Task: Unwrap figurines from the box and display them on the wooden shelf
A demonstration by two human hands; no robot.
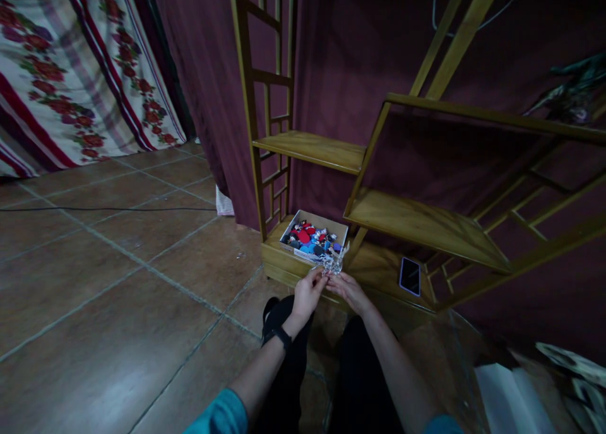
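Note:
My left hand (pixel 308 290) and my right hand (pixel 348 289) meet in front of my knees, fingers closed on a crinkled clear plastic bag (pixel 335 261). The bag sticks up from between the fingertips and overlaps the near edge of a white cardboard box (pixel 341 232). Many small coloured pieces (pixel 307 237), in red, blue, black and white, fill that box; they are too small to name. Whether anything is inside the bag cannot be made out. The left wrist wears a black band.
The box stands on the low ledge of a wooden shelf unit (pixel 310 149). To its right a phone or tablet with a dark screen (pixel 409 276) lies on the ledge. A middle shelf (pixel 426 226) overhangs there. A black cable (pixel 108 209) crosses the tiled floor (pixel 142 320) at left.

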